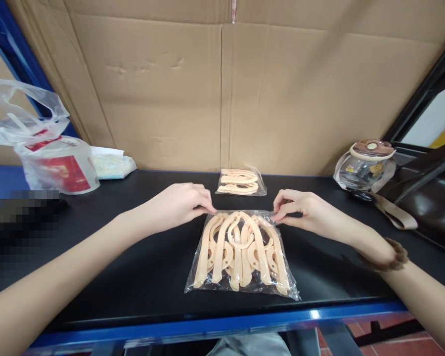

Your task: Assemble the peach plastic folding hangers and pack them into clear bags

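A clear plastic bag point(292, 290) lies flat on the black tabletop in front of me. Inside it are several cream-coloured folding hangers point(218, 257), overlapping each other with their arms pointing toward me. My left hand point(187, 203) pinches the bag's far left corner between thumb and fingers. At the far right corner, my right hand point(295, 207) pinches the bag in the same way. Behind it, near the cardboard wall, rests a smaller-looking clear bag point(261, 185) with more cream plastic pieces point(239, 180) in it.
At the left stand a cup-like container point(65, 165) in a plastic carrier bag point(40, 118) and a pale packet point(113, 163). A transparent bottle point(367, 165) with a strap point(396, 212) is at the right, beside a black bag point(430, 193). Cardboard point(163, 94) closes off the back; a blue edge point(207, 326) runs along the front.
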{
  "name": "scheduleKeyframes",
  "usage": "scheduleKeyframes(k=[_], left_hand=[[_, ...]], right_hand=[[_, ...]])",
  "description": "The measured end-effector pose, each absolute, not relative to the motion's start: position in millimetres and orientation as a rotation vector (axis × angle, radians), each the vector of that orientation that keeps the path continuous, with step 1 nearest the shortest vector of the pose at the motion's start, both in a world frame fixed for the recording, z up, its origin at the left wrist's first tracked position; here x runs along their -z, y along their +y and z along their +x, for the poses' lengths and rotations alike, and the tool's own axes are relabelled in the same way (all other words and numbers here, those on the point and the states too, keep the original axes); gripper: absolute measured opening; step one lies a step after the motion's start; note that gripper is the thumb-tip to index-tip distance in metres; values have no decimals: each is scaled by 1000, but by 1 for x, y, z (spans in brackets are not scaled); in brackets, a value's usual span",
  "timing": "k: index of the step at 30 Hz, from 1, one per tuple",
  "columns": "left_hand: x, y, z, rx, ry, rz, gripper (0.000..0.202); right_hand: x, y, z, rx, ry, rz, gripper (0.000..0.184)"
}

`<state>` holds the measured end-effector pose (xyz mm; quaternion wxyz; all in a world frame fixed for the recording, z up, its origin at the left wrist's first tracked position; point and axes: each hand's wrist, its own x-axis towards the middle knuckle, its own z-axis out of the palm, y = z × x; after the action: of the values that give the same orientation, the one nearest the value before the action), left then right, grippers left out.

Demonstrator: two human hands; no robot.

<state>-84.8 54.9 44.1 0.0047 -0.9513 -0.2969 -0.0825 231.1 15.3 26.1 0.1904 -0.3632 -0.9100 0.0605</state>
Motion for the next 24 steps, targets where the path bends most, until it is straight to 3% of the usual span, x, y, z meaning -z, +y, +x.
scheduleKeyframes(k=[4,13,19,24], left_hand=[[-46,30,-83,56,-1037,-2910,40],[-34,-11,-78,94,-1038,-3056,55],[-23,-11,-81,85,-1058,-3049,66],[-24,-13,-77,-71,-1095,-3002,74]], right_hand=[[-29,11,230,-301,-2669,-1031,22],[-29,8,223,-519,-2525,-1194,22],[-17,21,226,-780,-2356,-1208,59],[-13,27,227,-843,-2422,-1239,43]])
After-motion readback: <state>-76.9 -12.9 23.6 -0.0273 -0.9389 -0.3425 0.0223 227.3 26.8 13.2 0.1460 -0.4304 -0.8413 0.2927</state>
